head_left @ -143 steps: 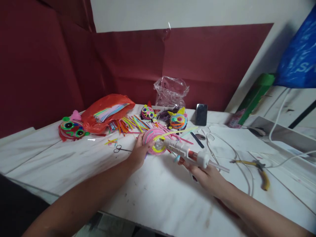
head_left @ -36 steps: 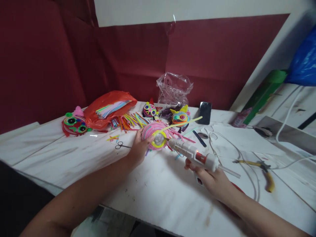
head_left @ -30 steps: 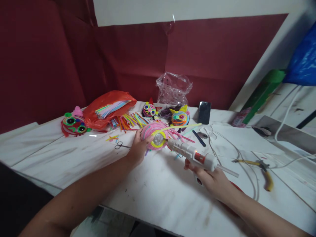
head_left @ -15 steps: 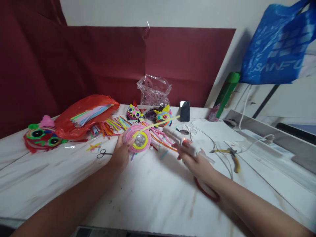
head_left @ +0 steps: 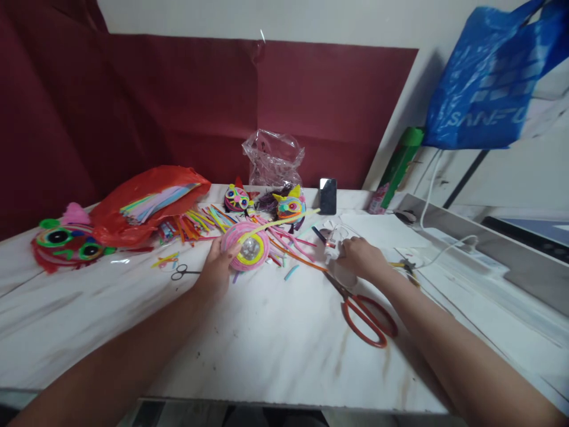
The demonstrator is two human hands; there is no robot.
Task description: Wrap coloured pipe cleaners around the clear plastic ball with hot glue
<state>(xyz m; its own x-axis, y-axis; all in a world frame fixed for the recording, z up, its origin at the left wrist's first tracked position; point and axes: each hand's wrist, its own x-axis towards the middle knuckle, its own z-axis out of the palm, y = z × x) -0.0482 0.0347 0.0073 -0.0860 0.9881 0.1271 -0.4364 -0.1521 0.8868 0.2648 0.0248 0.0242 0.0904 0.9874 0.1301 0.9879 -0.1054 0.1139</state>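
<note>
My left hand (head_left: 216, 264) grips a round craft piece (head_left: 249, 249) coiled with pink and yellow pipe cleaners, its clear middle facing up. From it a loose yellow pipe cleaner (head_left: 288, 222) sticks out to the right. My right hand (head_left: 362, 258) is closed on a white hot glue gun (head_left: 332, 244), low over the table, with a small orange-red light showing. Part of the gun is hidden by the fingers. Large scissors (head_left: 367, 320) with orange-red handles lie just in front of it.
Pipe cleaners (head_left: 195, 225) spill from a red bag (head_left: 111, 216). Decorated animal heads (head_left: 66, 243) stand left and at the back. Small scissors (head_left: 181, 272), a phone (head_left: 328, 197), pliers (head_left: 406, 267), a white power strip (head_left: 471, 261) and a hanging blue bag (head_left: 475, 89) are around.
My right hand has lowered the glue gun toward the table and turned it, uncovering the large scissors. My left hand still holds the round piece. The view has shifted slightly.
</note>
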